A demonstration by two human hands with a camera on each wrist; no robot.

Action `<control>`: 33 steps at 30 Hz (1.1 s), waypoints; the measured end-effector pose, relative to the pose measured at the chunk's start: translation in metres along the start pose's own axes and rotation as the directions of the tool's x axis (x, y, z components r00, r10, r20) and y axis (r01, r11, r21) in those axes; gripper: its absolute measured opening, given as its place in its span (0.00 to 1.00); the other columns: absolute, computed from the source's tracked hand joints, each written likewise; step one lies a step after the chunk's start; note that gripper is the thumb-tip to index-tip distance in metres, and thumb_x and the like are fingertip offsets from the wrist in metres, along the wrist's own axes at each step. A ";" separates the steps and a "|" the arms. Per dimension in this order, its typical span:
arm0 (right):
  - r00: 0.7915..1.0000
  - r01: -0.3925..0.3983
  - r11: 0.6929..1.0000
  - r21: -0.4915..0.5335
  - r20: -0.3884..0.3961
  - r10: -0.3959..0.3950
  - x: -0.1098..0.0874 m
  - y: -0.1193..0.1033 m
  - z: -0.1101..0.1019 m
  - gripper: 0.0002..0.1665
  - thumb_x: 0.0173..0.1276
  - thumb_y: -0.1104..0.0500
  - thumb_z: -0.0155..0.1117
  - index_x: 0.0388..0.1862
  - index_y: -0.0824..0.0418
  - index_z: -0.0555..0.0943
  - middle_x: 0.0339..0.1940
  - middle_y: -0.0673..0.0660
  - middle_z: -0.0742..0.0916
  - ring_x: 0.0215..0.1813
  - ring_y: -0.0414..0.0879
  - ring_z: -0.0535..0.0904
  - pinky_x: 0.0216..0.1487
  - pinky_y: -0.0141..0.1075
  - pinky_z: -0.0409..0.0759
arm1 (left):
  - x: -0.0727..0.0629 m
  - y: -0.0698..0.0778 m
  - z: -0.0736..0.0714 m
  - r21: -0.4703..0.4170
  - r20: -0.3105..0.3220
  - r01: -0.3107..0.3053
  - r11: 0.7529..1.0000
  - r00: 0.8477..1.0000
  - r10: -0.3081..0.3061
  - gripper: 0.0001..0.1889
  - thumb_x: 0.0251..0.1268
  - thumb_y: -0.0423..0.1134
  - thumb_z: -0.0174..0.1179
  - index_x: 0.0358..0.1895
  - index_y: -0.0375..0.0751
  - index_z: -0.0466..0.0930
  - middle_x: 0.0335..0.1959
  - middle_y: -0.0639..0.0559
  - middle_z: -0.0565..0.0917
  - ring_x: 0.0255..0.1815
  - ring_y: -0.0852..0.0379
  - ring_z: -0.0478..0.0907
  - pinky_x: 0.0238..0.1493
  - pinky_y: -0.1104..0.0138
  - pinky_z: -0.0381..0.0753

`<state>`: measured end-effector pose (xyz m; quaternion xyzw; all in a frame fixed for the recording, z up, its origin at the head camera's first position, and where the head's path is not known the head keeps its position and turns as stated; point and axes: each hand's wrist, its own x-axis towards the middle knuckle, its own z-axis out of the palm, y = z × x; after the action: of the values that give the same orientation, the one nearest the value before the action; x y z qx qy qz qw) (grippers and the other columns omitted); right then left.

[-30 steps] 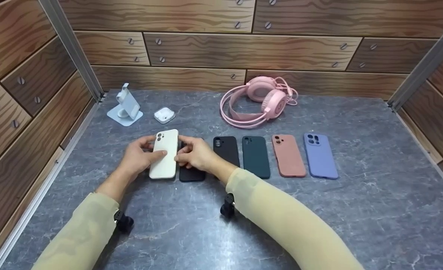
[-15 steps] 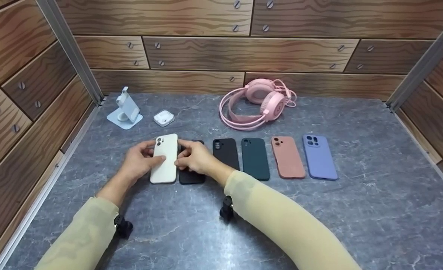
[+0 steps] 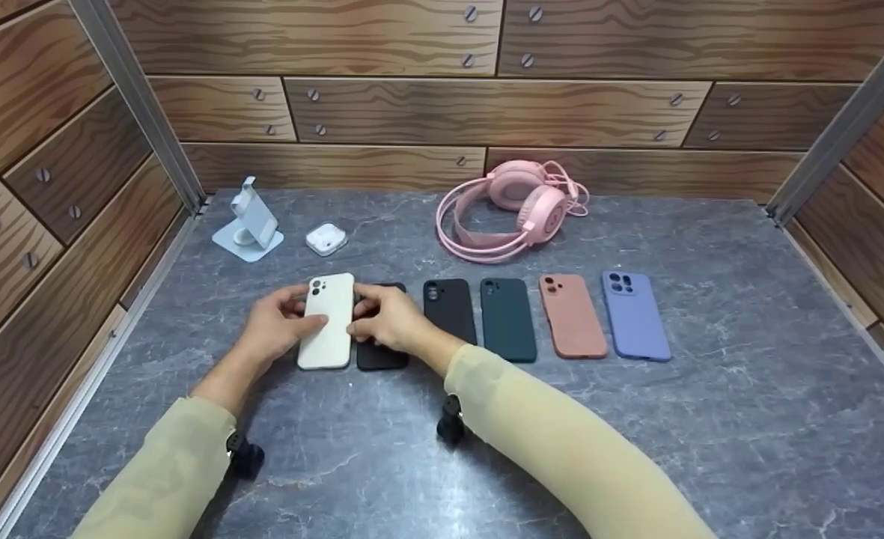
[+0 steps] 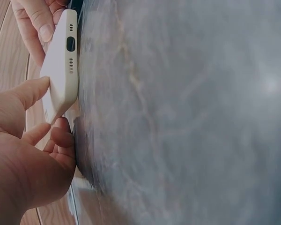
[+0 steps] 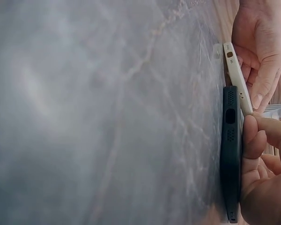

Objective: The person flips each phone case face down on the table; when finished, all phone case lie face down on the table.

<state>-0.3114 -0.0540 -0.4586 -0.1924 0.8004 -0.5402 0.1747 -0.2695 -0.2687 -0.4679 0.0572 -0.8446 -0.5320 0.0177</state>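
Observation:
A white phone case (image 3: 327,340), camera cutouts at its far end, is held between both hands at the left end of a row of cases. The left hand (image 3: 273,323) grips its left side, thumb on the back and fingers at the edge. At the right side, the right hand (image 3: 393,318) pinches the edge between thumb and fingers. Beneath that hand lies a black case (image 3: 383,358), partly hidden. In the right wrist view the white case (image 5: 237,77) sits slightly tilted, close to the tabletop. Its port cutout end (image 4: 71,51) faces the left wrist camera.
Rightward lie another black case (image 3: 449,299), a dark green case (image 3: 509,322), a pink case (image 3: 572,318) and a lavender case (image 3: 636,318). Behind stand a pale charging stand (image 3: 254,224), a small white earphone box (image 3: 326,239) and pink headphones (image 3: 543,213). Wood-patterned walls enclose the table.
The white case has come slightly nearer or lower, its near end now about level with the neighbouring black case. Both hands keep their hold. The head view has tilted up a little.

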 end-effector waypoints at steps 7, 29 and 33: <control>1.000 -0.003 1.000 -0.025 0.001 0.003 -0.001 0.001 0.001 0.46 0.67 0.68 0.76 0.82 0.64 0.68 0.45 0.52 0.87 0.30 0.41 0.85 0.25 0.30 0.78 | 0.000 -0.001 0.001 -0.017 -0.004 -0.001 1.000 1.000 0.001 0.33 0.66 0.32 0.72 0.73 0.27 0.72 0.50 0.36 0.81 0.43 0.54 0.76 0.38 0.73 0.79; 1.000 -0.001 0.999 0.048 0.031 -0.001 -0.005 -0.006 -0.004 0.37 0.68 0.71 0.72 0.76 0.66 0.76 0.55 0.62 0.90 0.33 0.44 0.87 0.33 0.35 0.87 | 0.000 0.005 -0.001 0.005 -0.017 0.026 1.000 1.000 -0.026 0.34 0.68 0.33 0.70 0.75 0.27 0.70 0.53 0.35 0.78 0.49 0.50 0.77 0.41 0.72 0.79; 0.999 -0.008 0.997 0.079 0.037 0.005 -0.006 -0.004 -0.004 0.37 0.68 0.71 0.71 0.76 0.68 0.74 0.56 0.64 0.90 0.33 0.44 0.87 0.34 0.35 0.88 | 0.000 0.004 0.001 0.005 -0.020 0.031 1.000 0.999 -0.031 0.33 0.68 0.32 0.69 0.74 0.27 0.71 0.52 0.35 0.78 0.49 0.49 0.77 0.41 0.72 0.79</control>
<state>-0.3072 -0.0493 -0.4535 -0.1925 0.7755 -0.5675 0.1986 -0.2700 -0.2661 -0.4648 0.0756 -0.8449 -0.5292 0.0178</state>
